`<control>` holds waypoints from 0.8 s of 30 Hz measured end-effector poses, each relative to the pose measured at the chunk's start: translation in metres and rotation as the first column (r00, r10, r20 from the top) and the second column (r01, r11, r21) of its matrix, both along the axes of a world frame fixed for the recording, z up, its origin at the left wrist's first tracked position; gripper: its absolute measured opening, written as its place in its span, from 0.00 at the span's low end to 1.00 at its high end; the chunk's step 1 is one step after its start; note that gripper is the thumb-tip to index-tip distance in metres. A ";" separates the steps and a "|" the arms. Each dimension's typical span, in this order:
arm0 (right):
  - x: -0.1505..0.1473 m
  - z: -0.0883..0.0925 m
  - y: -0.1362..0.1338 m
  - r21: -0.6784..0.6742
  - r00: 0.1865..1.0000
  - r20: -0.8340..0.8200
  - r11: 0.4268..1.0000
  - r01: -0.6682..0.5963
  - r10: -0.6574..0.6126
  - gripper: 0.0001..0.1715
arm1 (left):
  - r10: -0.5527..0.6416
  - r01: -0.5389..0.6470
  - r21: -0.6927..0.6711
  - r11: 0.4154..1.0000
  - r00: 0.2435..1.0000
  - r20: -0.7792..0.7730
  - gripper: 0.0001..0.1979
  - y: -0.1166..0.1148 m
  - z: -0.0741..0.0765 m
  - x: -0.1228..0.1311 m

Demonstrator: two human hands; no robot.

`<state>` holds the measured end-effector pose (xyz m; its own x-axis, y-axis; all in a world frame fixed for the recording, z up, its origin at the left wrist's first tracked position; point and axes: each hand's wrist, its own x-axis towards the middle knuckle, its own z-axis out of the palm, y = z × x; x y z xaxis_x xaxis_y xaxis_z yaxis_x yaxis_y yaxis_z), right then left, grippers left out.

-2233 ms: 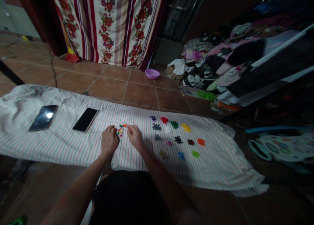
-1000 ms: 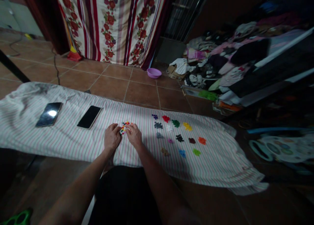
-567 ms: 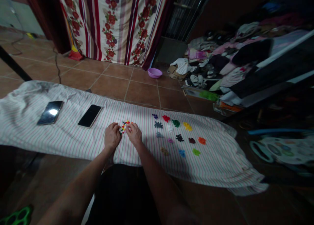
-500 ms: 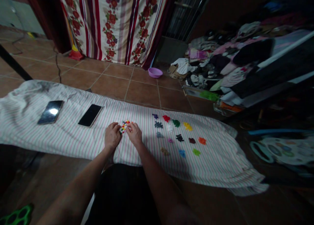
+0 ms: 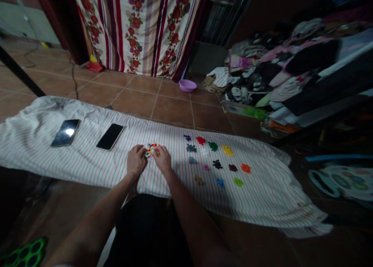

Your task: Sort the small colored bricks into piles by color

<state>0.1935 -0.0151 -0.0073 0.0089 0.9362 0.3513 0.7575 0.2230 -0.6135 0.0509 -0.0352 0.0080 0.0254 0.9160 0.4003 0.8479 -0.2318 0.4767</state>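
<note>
A small cluster of multicoloured pieces (image 5: pixel 150 150), with red, yellow, white and green among them, lies on the striped cloth between my hands. My left hand (image 5: pixel 136 161) is closed at its left edge, the curled fingertips gripping it. From the right, my right hand (image 5: pixel 162 158) bends over the cluster with thumb and finger pinched together; whatever they hold is too small to make out. Right of my hands, small pieces lie sorted by colour, among them a red pile (image 5: pixel 201 140), a yellow pile (image 5: pixel 227 150), a black pile (image 5: pixel 217 164) and an orange pile (image 5: pixel 245 168).
Two dark phones, one nearer my hands (image 5: pixel 110 136) and one farther left (image 5: pixel 66 133), lie on the striped cloth (image 5: pixel 87 162). Beyond it, a purple basin (image 5: pixel 187 85) sits on the tiled floor. Heaped clothes (image 5: pixel 262 73) fill the right side.
The whole view has shifted slightly, moving the scene a little to the right. Both hands stay at the cluster; the right fingers have moved slightly over it.
</note>
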 end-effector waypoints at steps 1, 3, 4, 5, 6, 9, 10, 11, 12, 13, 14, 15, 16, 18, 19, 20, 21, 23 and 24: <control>0.000 0.000 0.000 0.001 1.000 0.002 1.000 -0.001 0.001 0.08 | 0.001 -0.001 -0.001 1.000 1.000 0.005 0.14 0.000 0.000 0.000; 0.000 0.000 0.000 0.003 1.000 0.006 1.000 -0.007 0.007 0.08 | 0.000 0.000 0.001 1.000 1.000 -0.003 0.14 0.000 0.000 0.001; 0.000 0.000 0.000 0.005 1.000 0.008 1.000 -0.012 0.012 0.08 | -0.001 0.001 0.001 1.000 1.000 -0.017 0.15 0.000 -0.001 0.001; 0.000 0.001 0.000 0.008 1.000 0.009 1.000 -0.016 0.016 0.08 | -0.003 0.003 0.001 1.000 0.999 -0.035 0.15 0.000 -0.001 0.001; 0.000 0.001 -0.001 0.011 1.000 0.009 1.000 -0.020 0.020 0.08 | -0.007 0.007 0.002 1.000 0.999 -0.054 0.16 0.000 -0.002 0.000; 0.000 0.002 -0.001 0.010 1.000 0.000 1.000 -0.010 0.010 0.09 | -0.010 0.011 0.013 1.000 0.997 -0.081 0.17 0.000 -0.004 0.000; -0.001 0.002 -0.002 0.006 1.000 -0.003 1.000 -0.003 0.003 0.08 | -0.011 0.013 0.019 1.000 0.997 -0.082 0.17 0.000 -0.005 0.000; -0.001 0.002 -0.002 0.002 1.000 -0.005 1.000 0.003 -0.003 0.07 | -0.012 0.014 0.024 1.000 0.997 -0.080 0.17 0.000 -0.005 0.000; -0.001 0.003 -0.002 -0.002 1.000 -0.006 1.000 0.008 -0.008 0.07 | -0.012 0.015 0.026 1.000 0.997 -0.078 0.17 0.000 -0.005 0.000; -0.002 0.003 -0.002 -0.003 1.000 -0.004 1.000 0.011 -0.011 0.06 | -0.012 0.014 0.026 1.000 0.997 -0.078 0.17 0.000 -0.006 0.000; -0.002 0.003 -0.002 -0.004 1.000 0.001 1.000 0.009 -0.009 0.06 | -0.014 0.016 0.024 1.000 0.997 -0.077 0.17 0.000 -0.006 0.000; -0.002 0.003 -0.002 -0.002 1.000 0.005 1.000 0.008 -0.008 0.06 | -0.017 0.018 0.022 1.000 0.997 -0.077 0.17 0.000 -0.005 0.000; -0.002 0.002 -0.002 0.001 1.000 0.009 1.000 0.006 -0.006 0.06 | -0.020 0.022 0.022 1.000 0.997 -0.076 0.17 0.000 -0.005 0.000; -0.001 0.001 -0.002 0.008 1.000 0.006 1.000 0.009 -0.009 0.06 | -0.024 0.026 0.022 0.999 0.997 -0.071 0.17 0.000 -0.005 0.000; -0.001 0.001 -0.002 0.013 1.000 -0.003 1.000 0.013 -0.013 0.06 | -0.023 0.024 0.022 0.999 0.998 -0.067 0.17 0.000 -0.005 0.000; 0.000 0.000 -0.002 0.020 1.000 -0.019 1.000 0.022 -0.022 0.06 | -0.018 0.019 0.020 1.000 0.998 -0.062 0.17 -0.001 -0.005 0.000; 0.001 -0.001 -0.001 0.027 0.998 -0.042 0.999 0.036 -0.035 0.07 | -0.012 0.013 0.017 1.000 0.998 -0.057 0.17 -0.001 -0.005 0.000; 0.002 -0.002 0.000 0.033 0.992 -0.105 0.997 0.071 -0.067 0.07 | -0.003 0.004 0.012 1.000 0.999 -0.050 0.17 -0.001 -0.005 0.000; 0.003 -0.003 0.000 0.031 0.987 -0.138 0.996 0.085 -0.080 0.08 | -0.002 0.003 0.011 1.000 0.999 -0.050 0.17 -0.001 -0.005 0.001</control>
<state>0.1968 -0.0147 -0.0102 0.1359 0.9166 0.3759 0.6839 0.1877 -0.7050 0.0514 -0.0360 0.0031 0.0475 0.9113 0.4090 0.8699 -0.2390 0.4314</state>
